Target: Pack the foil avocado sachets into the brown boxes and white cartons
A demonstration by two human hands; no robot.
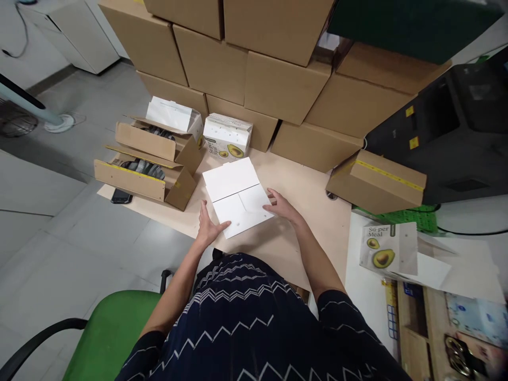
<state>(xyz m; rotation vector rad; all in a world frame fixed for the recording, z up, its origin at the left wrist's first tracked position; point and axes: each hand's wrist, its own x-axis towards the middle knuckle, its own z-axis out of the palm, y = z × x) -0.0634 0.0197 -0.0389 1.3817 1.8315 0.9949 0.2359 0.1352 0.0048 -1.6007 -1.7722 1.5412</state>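
A white box [234, 196] lies at an angle on the pale table in front of me, its plain face up, with a dark seam across the middle and small round marks near the close edge. My left hand [210, 228] is at its lower left corner, thumb touching the top and fingers stretched out beside the edge. At the right edge is my right hand [282, 206], fingers spread and the lowest fingertip on the white surface. Neither hand is visibly closed around the box. The undersides of both hands are hidden.
Behind stand stacked brown cartons [283, 87]. Two open cartons [143, 180] with dark contents, a phone [121, 196] and a printed avocado box [228, 138] are on the left half. Another carton [377, 182] and avocado box [389, 248] stand right. A green chair [113, 336] is at lower left.
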